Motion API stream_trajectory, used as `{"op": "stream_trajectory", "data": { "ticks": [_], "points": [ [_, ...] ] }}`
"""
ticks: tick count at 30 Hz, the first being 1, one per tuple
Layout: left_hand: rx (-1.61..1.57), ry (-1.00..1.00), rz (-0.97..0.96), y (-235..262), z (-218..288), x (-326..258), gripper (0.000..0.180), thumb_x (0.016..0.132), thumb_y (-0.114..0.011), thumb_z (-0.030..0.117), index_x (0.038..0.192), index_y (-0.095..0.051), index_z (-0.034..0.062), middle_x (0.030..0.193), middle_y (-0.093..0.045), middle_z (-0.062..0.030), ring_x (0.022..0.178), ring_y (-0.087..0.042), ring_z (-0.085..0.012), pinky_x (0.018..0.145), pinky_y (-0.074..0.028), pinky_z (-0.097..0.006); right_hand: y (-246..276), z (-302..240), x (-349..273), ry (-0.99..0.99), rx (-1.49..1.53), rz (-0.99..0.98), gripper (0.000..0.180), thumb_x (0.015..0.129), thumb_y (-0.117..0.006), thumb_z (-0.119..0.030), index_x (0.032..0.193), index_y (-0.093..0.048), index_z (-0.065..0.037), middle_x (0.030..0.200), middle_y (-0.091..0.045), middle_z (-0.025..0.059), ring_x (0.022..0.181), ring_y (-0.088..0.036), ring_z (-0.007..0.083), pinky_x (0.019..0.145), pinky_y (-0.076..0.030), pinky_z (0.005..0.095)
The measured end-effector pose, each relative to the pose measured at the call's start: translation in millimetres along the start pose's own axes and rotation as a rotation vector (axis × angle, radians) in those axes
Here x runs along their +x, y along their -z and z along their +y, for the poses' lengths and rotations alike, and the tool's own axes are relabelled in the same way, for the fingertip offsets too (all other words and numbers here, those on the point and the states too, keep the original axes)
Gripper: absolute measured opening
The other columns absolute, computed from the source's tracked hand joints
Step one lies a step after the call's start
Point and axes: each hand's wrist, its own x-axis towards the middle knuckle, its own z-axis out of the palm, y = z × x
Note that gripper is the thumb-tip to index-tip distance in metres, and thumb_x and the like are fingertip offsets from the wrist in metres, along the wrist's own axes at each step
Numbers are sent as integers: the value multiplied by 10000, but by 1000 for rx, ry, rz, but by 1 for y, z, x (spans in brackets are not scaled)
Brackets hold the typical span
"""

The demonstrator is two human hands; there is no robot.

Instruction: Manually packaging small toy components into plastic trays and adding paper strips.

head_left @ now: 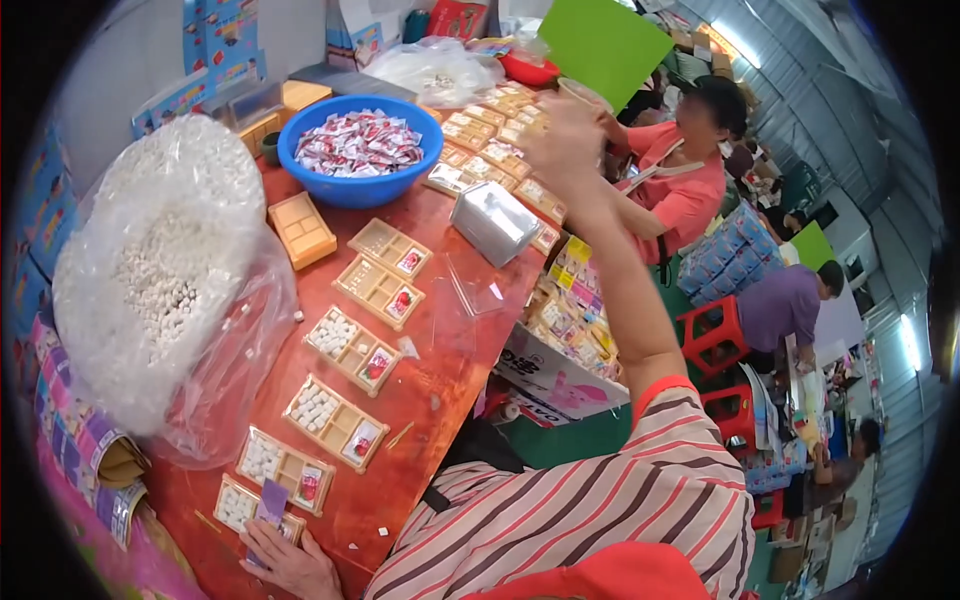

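At the lower left, my left hand [290, 562] lies over the nearest tray, its fingers on a narrow purple strip [272, 500]. White marshmallow-like pieces fill that tray's [236, 505] large compartment. My right arm reaches far across the table's right edge. The right hand [570, 140] is blurred by motion above the far rows of trays, so its fingers are unclear. Up the table runs a line of tan trays: one [330, 415] with white pieces and a red-printed sachet [362, 440], another [378, 290] with only a sachet.
A big clear bag of white pieces [160, 290] takes up the left side. Behind stands a blue basin [360, 190] full of sachets. A metal tin [495, 222] sits near the right edge, above a carton [560, 375]. Across from me is a person in pink [670, 180].
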Motion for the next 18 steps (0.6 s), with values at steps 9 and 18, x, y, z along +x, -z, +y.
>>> {"op": "stream_trajectory", "data": {
  "ticks": [9,18],
  "points": [
    [-220,108,-189,19,4,23,667,792,-663,342,1340,-472,12,1429,-421,-207,1362,-347,-376,1111,-149,-641,47,-153,-51,319,804,-240,370,785,-624,-45,1154,-614,-20,1125,-600,167,1058,-558,351,945,-415,442],
    [-158,163,-192,35,9,25,698,812,-655,426,1303,-487,-41,1371,-467,-224,1309,-398,-387,1087,-179,-643,105,-405,-102,843,1336,-299,406,697,-660,-41,1098,-633,-101,1210,-548,143,1123,-514,310,961,-376,436]
  ]
}}
